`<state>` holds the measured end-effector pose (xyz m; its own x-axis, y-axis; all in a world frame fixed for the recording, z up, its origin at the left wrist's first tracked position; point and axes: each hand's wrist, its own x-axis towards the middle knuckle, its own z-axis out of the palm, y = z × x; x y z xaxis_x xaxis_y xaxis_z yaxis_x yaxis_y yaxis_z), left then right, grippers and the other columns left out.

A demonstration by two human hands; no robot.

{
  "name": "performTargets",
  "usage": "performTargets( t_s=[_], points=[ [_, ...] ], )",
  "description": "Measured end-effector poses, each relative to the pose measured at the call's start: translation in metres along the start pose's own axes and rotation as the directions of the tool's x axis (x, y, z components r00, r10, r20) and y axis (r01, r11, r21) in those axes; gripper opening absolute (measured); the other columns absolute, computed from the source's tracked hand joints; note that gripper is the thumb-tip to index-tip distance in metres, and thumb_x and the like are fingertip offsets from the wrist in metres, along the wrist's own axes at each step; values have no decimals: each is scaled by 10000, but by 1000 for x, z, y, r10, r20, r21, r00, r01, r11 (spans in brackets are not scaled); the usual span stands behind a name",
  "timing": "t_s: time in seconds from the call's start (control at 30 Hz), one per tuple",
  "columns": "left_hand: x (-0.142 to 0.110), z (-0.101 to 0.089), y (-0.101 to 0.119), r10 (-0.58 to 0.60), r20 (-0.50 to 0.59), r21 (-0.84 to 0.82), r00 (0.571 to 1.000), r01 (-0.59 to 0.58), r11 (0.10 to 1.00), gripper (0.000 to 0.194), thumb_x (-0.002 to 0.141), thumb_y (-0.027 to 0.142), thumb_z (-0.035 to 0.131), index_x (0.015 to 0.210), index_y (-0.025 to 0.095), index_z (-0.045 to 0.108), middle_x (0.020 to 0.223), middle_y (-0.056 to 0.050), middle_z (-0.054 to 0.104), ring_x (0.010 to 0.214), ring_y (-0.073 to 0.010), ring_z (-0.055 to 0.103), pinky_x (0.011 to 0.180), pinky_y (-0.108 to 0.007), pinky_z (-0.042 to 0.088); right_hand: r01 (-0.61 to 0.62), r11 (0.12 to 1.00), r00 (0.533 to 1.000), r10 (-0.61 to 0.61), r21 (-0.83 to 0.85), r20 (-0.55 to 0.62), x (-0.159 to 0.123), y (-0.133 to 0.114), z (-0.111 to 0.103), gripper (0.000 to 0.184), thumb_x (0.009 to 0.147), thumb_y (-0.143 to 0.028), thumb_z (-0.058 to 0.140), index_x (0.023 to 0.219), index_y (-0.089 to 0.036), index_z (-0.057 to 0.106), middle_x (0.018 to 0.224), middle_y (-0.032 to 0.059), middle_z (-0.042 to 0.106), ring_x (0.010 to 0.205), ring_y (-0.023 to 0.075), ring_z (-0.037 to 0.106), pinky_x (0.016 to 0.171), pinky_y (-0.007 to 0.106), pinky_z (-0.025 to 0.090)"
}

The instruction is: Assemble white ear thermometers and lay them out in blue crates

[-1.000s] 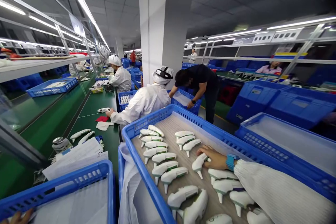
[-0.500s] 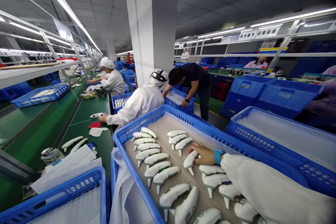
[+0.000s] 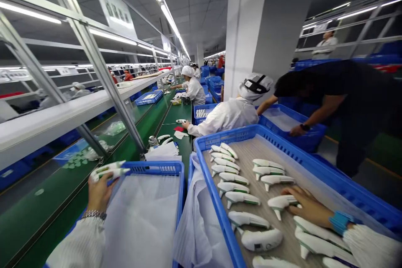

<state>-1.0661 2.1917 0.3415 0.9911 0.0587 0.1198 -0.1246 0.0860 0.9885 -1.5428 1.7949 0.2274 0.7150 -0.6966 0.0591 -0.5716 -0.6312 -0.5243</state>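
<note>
My left hand (image 3: 99,192) grips a white-and-green ear thermometer (image 3: 108,171) above the far left corner of a blue crate (image 3: 182,184) lined with white sheet. Over on the right, my right hand (image 3: 306,203) has its fingers on another ear thermometer (image 3: 280,203), which lies in a larger blue tray (image 3: 216,217). Rows of similar thermometers, probe tips pointing down and left, fill the tray's left side and lie under my right forearm. One thermometer (image 3: 262,239) near the front shows its small display.
A green conveyor bench (image 3: 63,213) runs along the left, beneath a metal-framed shelf (image 3: 78,113). Ahead, a co-worker in white (image 3: 226,117) sits at the bench. At right, a person in dark clothes (image 3: 336,100) bends over a blue crate (image 3: 282,117). White cloth (image 3: 201,222) hangs between my trays.
My view has swung left. My left hand has come into view with an ear thermometer. My right hand stays at the same thermometer in the tray.
</note>
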Motion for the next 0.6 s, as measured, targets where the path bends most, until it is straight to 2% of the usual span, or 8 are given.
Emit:
performTargets(
  t_s=[0.07, 0.13, 0.23, 0.3, 0.43, 0.53, 0.6],
  points=[
    [-15, 21, 20, 2, 122, -65, 993, 6, 998, 548, 559, 156, 653, 1055, 262, 447, 954, 10, 572, 799, -161, 591, 637, -346, 558, 13, 1000, 1000, -13, -22, 15, 3, 4, 2, 285, 651, -165, 544, 850, -362, 490, 898, 29, 558, 924, 290, 554, 848, 465, 420],
    [-38, 48, 41, 27, 268, -105, 963, 2, 994, 591, 551, 191, 689, 1088, 276, 457, 997, 10, 578, 833, -157, 602, 680, -343, 557, 26, 999, 999, -24, -46, 36, 7, 8, 4, 270, 646, -145, 521, 835, -336, 499, 903, 41, 559, 924, 292, 548, 851, 457, 409],
    [-78, 96, 66, 74, 460, -124, 885, -18, 992, 654, 565, 230, 700, 1162, 281, 436, 1033, -3, 586, 864, -161, 609, 716, -336, 548, 41, 996, 996, -35, -84, 78, 13, 10, 6, 252, 634, -137, 538, 829, -293, 504, 912, 52, 545, 939, 298, 534, 868, 441, 388],
    [-104, 131, 74, 92, 563, -102, 821, -42, 994, 673, 582, 241, 690, 1197, 280, 418, 1017, -3, 591, 853, -158, 610, 705, -317, 540, 35, 993, 993, -22, -112, 113, 16, 8, 6, 250, 622, -139, 577, 822, -270, 504, 913, 52, 532, 943, 299, 522, 875, 436, 379],
    [-149, 207, 72, 100, 739, -9, 666, -140, 990, 648, 616, 192, 640, 1220, 248, 411, 979, -7, 599, 812, -154, 603, 670, -287, 526, 8, 984, 983, 24, -178, 181, 16, 0, 3, 245, 672, -196, 640, 892, -198, 531, 980, 56, 526, 970, 255, 485, 888, 434, 367],
    [-182, 267, 58, 115, 827, 59, 550, -290, 955, 612, 652, 120, 604, 1227, 208, 414, 973, -17, 594, 812, -150, 591, 687, -287, 518, -7, 976, 977, 54, -218, 208, 14, -6, 0, 240, 775, -293, 626, 969, -173, 552, 1062, 62, 527, 1002, 230, 479, 884, 427, 382],
    [-204, 306, 47, 124, 866, 104, 484, -418, 902, 529, 722, 132, 599, 1220, 179, 429, 1002, -39, 586, 842, -161, 586, 732, -329, 518, -14, 974, 975, 64, -228, 214, 13, -9, -2, 252, 812, -327, 607, 1004, -170, 558, 1095, 66, 530, 1020, 229, 486, 877, 426, 401]
  ],
)
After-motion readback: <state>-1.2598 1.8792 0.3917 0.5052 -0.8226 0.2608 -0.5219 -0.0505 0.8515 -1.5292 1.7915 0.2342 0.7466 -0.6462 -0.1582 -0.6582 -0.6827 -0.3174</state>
